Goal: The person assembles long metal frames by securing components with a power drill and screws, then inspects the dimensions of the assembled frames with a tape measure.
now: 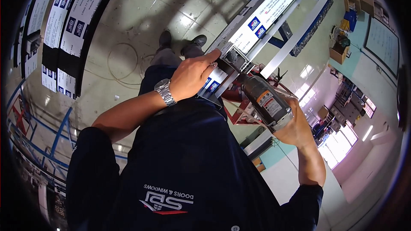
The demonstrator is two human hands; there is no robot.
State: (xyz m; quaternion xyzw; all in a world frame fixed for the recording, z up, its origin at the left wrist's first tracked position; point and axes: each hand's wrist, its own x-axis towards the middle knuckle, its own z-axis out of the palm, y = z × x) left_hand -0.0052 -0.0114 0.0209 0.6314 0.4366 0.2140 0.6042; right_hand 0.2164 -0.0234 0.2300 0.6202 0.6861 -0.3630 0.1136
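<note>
Jutting forward-left from the right hand [296, 129] is a power tool [266, 102]

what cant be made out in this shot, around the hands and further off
Head view: most fingers of the right hand, hidden behind the power tool.
Head view: the tool's tip, too dark and small to tell whether it touches metal.
Head view: the far end of the wrapped bar, cut off by the upper edge.
Head view: the writing on the whiteboard, too small and blurred.
</note>
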